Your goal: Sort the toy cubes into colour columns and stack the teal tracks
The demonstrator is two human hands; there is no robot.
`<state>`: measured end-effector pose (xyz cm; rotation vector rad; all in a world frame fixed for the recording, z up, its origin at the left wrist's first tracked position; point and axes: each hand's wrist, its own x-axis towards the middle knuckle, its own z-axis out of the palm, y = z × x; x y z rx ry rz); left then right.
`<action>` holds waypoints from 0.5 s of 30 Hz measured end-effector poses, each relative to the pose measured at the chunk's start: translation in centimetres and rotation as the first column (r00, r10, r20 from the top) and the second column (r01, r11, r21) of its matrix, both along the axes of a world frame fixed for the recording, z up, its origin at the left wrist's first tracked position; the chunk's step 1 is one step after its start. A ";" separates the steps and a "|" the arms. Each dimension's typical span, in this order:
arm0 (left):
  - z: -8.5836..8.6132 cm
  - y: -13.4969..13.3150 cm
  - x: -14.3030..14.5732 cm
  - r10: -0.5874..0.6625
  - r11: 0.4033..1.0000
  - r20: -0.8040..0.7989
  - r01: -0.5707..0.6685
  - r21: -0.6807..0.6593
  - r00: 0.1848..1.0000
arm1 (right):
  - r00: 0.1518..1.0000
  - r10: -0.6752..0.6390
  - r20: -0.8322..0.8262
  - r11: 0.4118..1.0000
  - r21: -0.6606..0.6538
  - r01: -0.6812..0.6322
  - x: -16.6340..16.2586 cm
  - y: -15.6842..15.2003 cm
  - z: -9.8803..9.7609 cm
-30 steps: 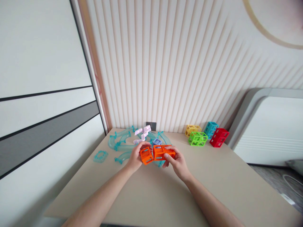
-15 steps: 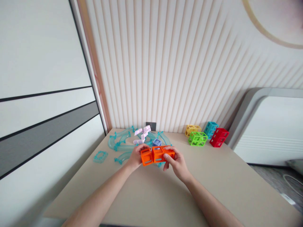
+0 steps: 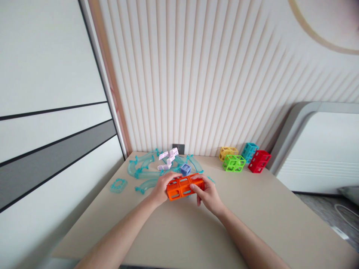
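An orange block (image 3: 183,186) made of joined open-frame cubes is held just above the beige table (image 3: 269,209), near its middle. My left hand (image 3: 162,188) grips its left end with fingers curled over the top. My right hand (image 3: 206,192) holds its right end, thumb on the front face. Right behind the block lie clear teal curved track pieces (image 3: 140,168), a small blue cube (image 3: 185,169) and a pale lilac zigzag piece (image 3: 168,158).
At the back right of the table stand yellow (image 3: 227,152), green (image 3: 234,163), teal (image 3: 249,150) and red (image 3: 259,161) frame cubes. A teal ring piece (image 3: 119,184) lies at the left. A ribbed wall rises behind, and a white padded headboard (image 3: 322,149) stands to the right.
The separate orange cube in my left hand has been pressed onto the orange piece in my right, forming one straight block. The block has tilted flatter and both hands have sunk slightly.
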<state>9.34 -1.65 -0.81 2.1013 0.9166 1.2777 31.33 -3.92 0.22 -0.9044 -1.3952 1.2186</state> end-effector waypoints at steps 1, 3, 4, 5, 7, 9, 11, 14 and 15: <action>-0.1 0.0 0.0 -0.031 1.000 0.000 0.031 -0.007 1.000 | 1.000 0.011 0.001 1.000 0.000 -0.011 0.0 0.0 -0.1; -0.2 0.0 0.0 -0.057 0.997 0.015 0.058 -0.054 0.998 | 0.999 0.045 -0.013 0.999 -0.010 -0.045 0.2 0.1 -0.2; -0.3 0.0 0.1 -0.055 0.995 0.026 0.057 -0.086 0.998 | 0.997 0.071 -0.024 0.997 -0.020 -0.071 0.3 0.1 -0.2; -0.4 0.0 0.1 -0.050 0.992 0.037 0.054 -0.115 0.998 | 0.995 0.097 -0.038 0.995 -0.031 -0.098 0.4 0.2 -0.2; -0.4 0.0 0.1 -0.046 0.987 0.060 0.054 -0.151 0.997 | 0.989 0.137 -0.051 0.989 -0.044 -0.139 0.6 0.2 -0.1; -0.3 -0.1 0.1 -0.052 0.983 0.079 0.065 -0.172 0.996 | 0.987 0.158 -0.034 0.986 -0.042 -0.159 0.7 0.3 -0.1; -0.1 -0.2 0.1 -0.051 0.981 0.091 0.067 -0.184 0.995 | 0.986 0.165 -0.017 0.986 -0.035 -0.166 0.8 0.4 -0.2; 0.3 -0.5 0.2 -0.056 0.981 0.101 0.073 -0.178 0.993 | 0.983 0.183 -0.018 0.983 -0.019 -0.183 0.7 0.5 -0.3; 0.4 -0.6 0.3 -0.059 0.982 0.104 0.076 -0.173 0.993 | 0.983 0.182 -0.022 0.983 -0.012 -0.182 0.7 0.5 -0.4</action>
